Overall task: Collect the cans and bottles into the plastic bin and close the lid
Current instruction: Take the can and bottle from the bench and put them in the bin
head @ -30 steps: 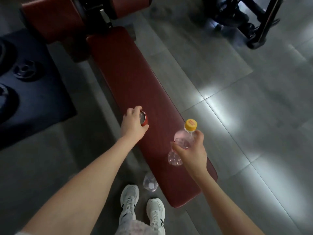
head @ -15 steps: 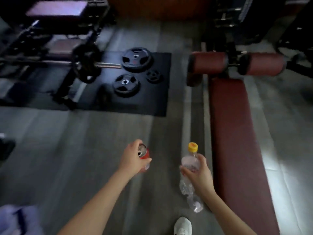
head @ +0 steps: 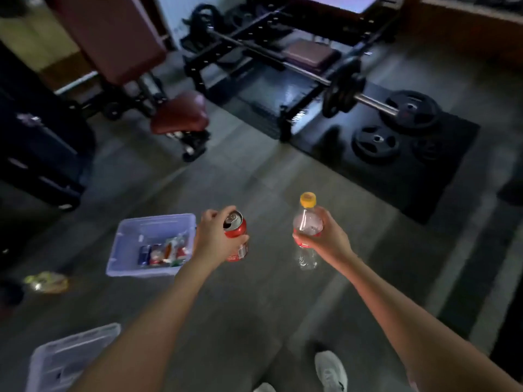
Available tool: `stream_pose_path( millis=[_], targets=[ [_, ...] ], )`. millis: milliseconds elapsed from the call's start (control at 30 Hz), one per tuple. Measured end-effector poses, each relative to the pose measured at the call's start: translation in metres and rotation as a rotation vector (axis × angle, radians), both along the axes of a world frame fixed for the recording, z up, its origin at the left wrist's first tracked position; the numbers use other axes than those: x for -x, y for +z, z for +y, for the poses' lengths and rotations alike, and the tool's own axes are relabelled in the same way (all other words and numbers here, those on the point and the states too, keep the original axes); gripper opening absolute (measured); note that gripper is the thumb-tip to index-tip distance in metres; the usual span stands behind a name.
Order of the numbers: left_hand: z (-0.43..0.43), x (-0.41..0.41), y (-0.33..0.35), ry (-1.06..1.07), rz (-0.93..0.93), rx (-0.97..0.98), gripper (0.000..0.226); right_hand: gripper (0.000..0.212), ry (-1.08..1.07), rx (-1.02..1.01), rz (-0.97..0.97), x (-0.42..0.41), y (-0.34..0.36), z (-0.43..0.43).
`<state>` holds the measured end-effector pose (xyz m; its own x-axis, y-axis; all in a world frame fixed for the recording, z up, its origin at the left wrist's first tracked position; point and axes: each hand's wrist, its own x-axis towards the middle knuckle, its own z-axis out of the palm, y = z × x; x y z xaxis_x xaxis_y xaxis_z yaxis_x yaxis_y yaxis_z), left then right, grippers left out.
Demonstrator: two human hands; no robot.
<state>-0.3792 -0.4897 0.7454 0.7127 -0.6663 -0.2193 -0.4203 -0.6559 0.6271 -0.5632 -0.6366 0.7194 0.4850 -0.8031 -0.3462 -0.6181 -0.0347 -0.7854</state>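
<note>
My left hand (head: 213,240) grips a red soda can (head: 237,238) with an open top, held above the floor just right of the plastic bin (head: 128,244). The bin is pale and translucent, stands open on the floor, and holds several cans and bottles (head: 165,251). My right hand (head: 325,236) holds a clear plastic bottle (head: 307,227) with a yellow cap and red label, upright, further right. The bin's lid (head: 63,360) lies on the floor at the lower left, partly behind my left forearm.
A crumpled yellowish bottle (head: 46,282) lies on the floor left of the bin. A barbell rack (head: 285,69), weight plates (head: 376,142) on a black mat and a red padded bench (head: 178,114) stand beyond. My white shoes (head: 331,372) are at the bottom edge.
The view has swung left, away from the red bench, and the bin and lid have come into sight. Both hands still hold the can and the bottle.
</note>
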Motion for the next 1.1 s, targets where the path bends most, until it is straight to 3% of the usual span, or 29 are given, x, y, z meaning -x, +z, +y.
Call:
stream_pose_path(
  millis=[300, 500, 767, 933, 1100],
  targets=[
    [0.136, -0.194, -0.037, 0.409, -0.001, -0.062, 0.080, 0.055, 0.257, -0.100, -0.041, -0.257, -0.044, 0.092],
    [0.168, -0.291, -0.099, 0.693, 0.122, -0.095, 0.061, 0.056, 0.214, -0.298, 0.044, -0.387, -0.108, 0.115],
    [0.170, -0.411, -0.224, 0.649, 0.269, -0.211, 0.052, 0.052, 0.269, -0.340, 0.164, -0.522, -0.228, 0.121],
    [0.169, -0.466, -0.351, 0.538, 0.274, -0.269, 0.055, 0.059, 0.269, -0.358, 0.227, -0.571, -0.341, 0.136],
    [0.168, -0.502, -0.478, 0.485, 0.242, -0.305, 0.058, 0.048, 0.214, -0.342, 0.272, -0.605, -0.455, 0.149]
  ],
)
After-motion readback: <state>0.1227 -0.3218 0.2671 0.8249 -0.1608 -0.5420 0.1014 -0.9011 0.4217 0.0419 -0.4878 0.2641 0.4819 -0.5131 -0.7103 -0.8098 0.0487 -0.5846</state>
